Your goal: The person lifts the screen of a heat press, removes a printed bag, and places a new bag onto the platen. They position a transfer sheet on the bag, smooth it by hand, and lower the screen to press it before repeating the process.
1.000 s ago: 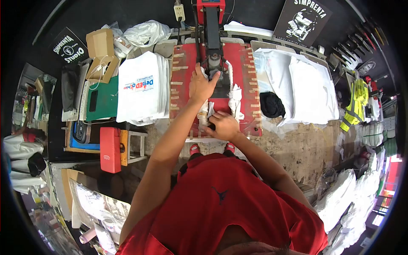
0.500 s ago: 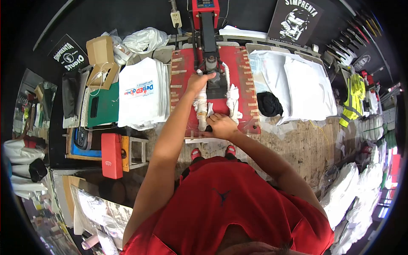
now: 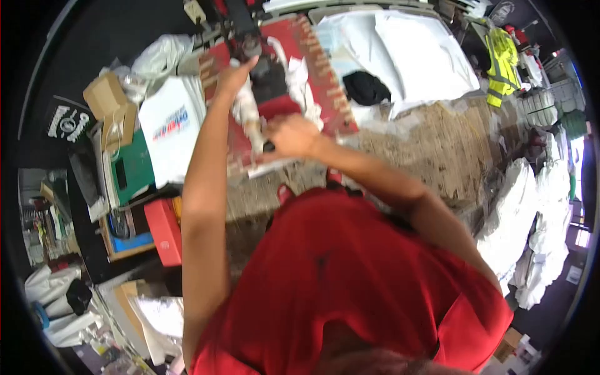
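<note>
The wooden tabletop (image 3: 437,144) carries a red heat press (image 3: 300,44) at 12 o'clock, with a stack of printed white shirts (image 3: 169,128) at 10 o'clock. The right hand (image 3: 292,136) closes round the near end of the press's cloth-wrapped handle (image 3: 247,106). The left hand (image 3: 234,76) lies on its far end, at 11 o'clock; blur hides its grip.

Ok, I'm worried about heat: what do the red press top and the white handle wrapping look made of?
Red press top: probably painted metal, flat, rigid, matte. White handle wrapping: seems cloth, wrinkled and bunched, by the left hand.
</note>
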The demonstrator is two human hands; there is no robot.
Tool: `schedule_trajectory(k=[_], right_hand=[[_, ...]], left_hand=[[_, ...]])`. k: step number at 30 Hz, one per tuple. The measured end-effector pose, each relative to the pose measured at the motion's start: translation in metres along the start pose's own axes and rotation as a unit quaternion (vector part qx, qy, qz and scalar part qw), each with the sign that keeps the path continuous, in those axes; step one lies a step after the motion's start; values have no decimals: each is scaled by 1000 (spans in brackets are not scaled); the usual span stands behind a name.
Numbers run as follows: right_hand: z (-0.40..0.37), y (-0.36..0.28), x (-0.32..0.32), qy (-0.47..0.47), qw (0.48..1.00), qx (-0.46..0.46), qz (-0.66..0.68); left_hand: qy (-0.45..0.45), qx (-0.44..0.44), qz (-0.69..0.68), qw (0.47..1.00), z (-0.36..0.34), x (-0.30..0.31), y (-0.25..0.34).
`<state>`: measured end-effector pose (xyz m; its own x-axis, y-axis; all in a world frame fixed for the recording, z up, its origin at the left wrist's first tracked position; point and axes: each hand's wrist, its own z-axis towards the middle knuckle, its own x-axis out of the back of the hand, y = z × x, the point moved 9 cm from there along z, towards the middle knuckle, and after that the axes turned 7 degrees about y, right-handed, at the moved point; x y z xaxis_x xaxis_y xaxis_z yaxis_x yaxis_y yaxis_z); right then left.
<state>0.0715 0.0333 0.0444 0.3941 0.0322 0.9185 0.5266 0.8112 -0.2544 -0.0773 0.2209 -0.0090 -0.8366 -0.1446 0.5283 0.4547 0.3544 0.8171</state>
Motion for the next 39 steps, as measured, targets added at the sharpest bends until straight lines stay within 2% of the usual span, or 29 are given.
schedule_trajectory(k=[1,3,4,5,6,7,8,9,10,11,12,13,14,17,22,23,24,25,27,29,30,31,33,34,35,36,37,38,39], right_hand=[[-7,1,17,91,996,14,6],[-21,13,57,205,965,-25,162],[-26,25,64,212,964,-25,159],[-34,52,91,317,930,-46,179],[-50,79,112,414,885,-69,203],[-70,130,108,438,827,-220,274],[-91,186,86,397,726,-397,397],[-115,242,80,403,798,-391,217],[-136,294,52,328,840,-408,141],[-158,329,24,249,872,-417,62],[-176,346,-11,135,892,-431,-29],[-190,354,-38,17,892,-435,-120],[-198,357,-62,-111,885,-438,-112],[-209,363,-85,-164,862,-451,-164],[-217,382,-102,6,895,-437,-94],[-220,385,-95,11,898,-432,-77],[-227,394,-88,96,917,-388,-16],[-237,391,-67,123,902,-412,31],[-284,416,-72,104,763,-527,359],[-326,386,-57,174,518,-600,584],[-327,355,-37,197,450,-602,630],[-327,329,-18,205,446,-609,623],[-325,278,-1,231,357,-610,668],[-321,263,5,248,395,-578,670],[-322,249,1,252,391,-583,666],[-320,240,-4,239,434,-591,637],[-315,231,-7,224,476,-595,607],[-305,216,-15,206,447,-587,643],[-294,201,-21,189,417,-576,677]], left_hand=[[26,-32,-1,999,-6,5,8],[-41,22,-71,996,-21,2,-6],[20,-45,-27,998,-19,15,-18],[86,-116,11,989,-14,29,-25],[19,-50,-80,995,-34,33,-34],[-49,21,-168,984,-69,40,-43],[-69,41,-191,978,-99,56,-47],[-78,34,-239,967,-132,71,-51],[-87,27,-287,954,-166,85,-55],[-154,60,-310,936,-202,84,-65],[-254,28,-285,924,-231,86,-71],[-351,-2,-258,900,-259,85,-81],[-365,36,-259,893,-279,78,-102],[-359,172,-183,899,-321,40,-146],[-375,237,-42,895,-336,-47,-209],[-379,167,-50,909,-327,-67,-197],[-381,96,-59,918,-320,-85,-181],[-384,97,-62,916,-319,-100,-164],[-383,30,-90,919,-314,-117,-98],[-431,4,-151,890,-312,-140,-62],[-471,-23,-207,857,-315,-152,-41],[-482,-22,-209,851,-313,-165,-32],[-510,-67,-236,825,-314,-187,-5],[-462,-121,-231,848,-306,-189,18],[-410,-174,-224,867,-300,-188,42],[-416,-172,-224,864,-301,-194,56],[-351,-219,-169,894,-294,-191,69],[-283,-264,-113,915,-287,-187,77],[-287,-264,-111,914,-284,-194,75]])
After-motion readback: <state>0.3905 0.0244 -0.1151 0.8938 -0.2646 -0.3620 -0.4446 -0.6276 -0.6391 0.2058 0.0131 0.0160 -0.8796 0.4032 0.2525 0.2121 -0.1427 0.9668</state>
